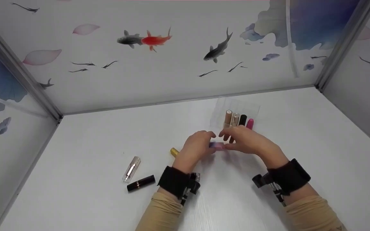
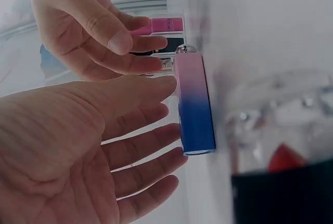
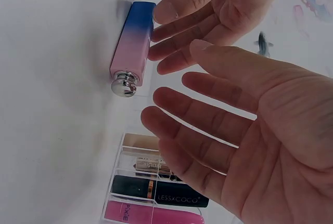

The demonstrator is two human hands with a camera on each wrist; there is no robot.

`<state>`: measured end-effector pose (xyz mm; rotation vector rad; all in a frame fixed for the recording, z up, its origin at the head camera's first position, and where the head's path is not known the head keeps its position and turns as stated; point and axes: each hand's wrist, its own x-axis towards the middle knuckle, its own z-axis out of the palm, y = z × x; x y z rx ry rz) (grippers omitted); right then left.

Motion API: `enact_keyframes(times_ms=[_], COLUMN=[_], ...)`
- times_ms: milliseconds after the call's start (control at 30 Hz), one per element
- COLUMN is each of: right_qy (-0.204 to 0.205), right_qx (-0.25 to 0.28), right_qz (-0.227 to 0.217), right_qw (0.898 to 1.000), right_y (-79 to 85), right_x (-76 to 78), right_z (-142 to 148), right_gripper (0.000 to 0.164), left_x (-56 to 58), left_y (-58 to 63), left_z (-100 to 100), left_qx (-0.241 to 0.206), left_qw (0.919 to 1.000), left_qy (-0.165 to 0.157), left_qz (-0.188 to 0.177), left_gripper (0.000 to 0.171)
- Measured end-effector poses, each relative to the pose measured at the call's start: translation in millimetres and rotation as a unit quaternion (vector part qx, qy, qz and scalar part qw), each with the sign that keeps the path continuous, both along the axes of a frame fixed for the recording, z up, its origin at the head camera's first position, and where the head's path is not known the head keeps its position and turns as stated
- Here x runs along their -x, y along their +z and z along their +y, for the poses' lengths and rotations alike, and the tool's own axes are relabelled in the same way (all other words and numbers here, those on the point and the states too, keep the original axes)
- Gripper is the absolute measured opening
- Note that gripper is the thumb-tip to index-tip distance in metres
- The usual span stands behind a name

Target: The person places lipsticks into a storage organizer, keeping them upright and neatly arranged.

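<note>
A lipstick tube fading from pink to blue (image 1: 217,146), with a silver knob at its pink end, lies on the white table between the hands. My left hand (image 1: 196,146) is right over it, thumb and loosely extended fingertips at the tube's upper side in the left wrist view. The right hand (image 1: 244,138) hovers near the pink end, its fingers spread and slightly bent, holding nothing. Just beyond it, a clear divided box (image 3: 118,154) bears several lipsticks in a row, among them a black one (image 3: 179,194) and a bright pink one (image 3: 177,216).
A gold tube (image 1: 174,152) lies partly hidden behind the left hand. Farther left are a clear-and-silver lipstick (image 1: 131,168) and a black lipstick (image 1: 141,183). Printed panels (image 1: 178,73) wall the table's back and sides.
</note>
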<state>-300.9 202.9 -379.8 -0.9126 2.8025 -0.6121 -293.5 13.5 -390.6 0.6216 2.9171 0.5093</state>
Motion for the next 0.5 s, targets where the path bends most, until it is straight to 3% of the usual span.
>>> enact_keyframes(times_ms=[300,500], right_qy=[-0.003,0.011], right_qx=[-0.009,-0.018], right_qz=[-0.046,-0.026], right_qw=[0.999,0.999], right_y=[-7.6,-11.8], right_x=[-2.5,-1.8], right_z=[-2.1,-8.6], right_gripper=[0.038,0.030], left_x=[1.0,2.5], left_y=[-5.3,-7.7], left_z=[1.3,1.1], left_qx=[0.014,0.022], left_qw=[0.9996,0.9996], left_qy=[-0.011,-0.016], left_qz=[-0.023,-0.005], left_gripper=[0.048,0.044])
